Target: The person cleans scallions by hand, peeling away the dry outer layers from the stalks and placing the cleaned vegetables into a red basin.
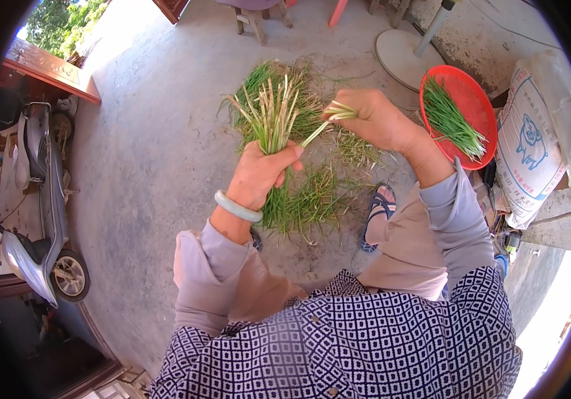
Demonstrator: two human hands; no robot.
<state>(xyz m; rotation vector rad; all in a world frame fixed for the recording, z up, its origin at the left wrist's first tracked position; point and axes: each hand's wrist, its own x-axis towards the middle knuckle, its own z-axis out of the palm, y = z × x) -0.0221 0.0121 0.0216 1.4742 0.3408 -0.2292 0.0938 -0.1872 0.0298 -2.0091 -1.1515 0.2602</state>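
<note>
My left hand (265, 172), with a pale bangle (238, 206) on its wrist, grips a bunch of green, chive-like stalks (271, 117), pale root ends up, leaves hanging below. My right hand (372, 119) holds a few pale stalk ends (341, 110) to the right of the bunch; one stalk runs from there to my left thumb. Behind and below the hands, a heap of grassy greens (270, 75) and loose trimmings (320, 199) lie on the concrete floor. At the right, a red plastic basket (480, 107) holds a neat pile of green stalks with white ends (450, 117).
A printed woven sack (530, 144) stands right of the basket. Behind it is a round stand base (405, 57) with a pole. A wooden stool (251, 25) is at the top, a scooter (41, 199) at the left. My sandalled foot (379, 217) is near the trimmings.
</note>
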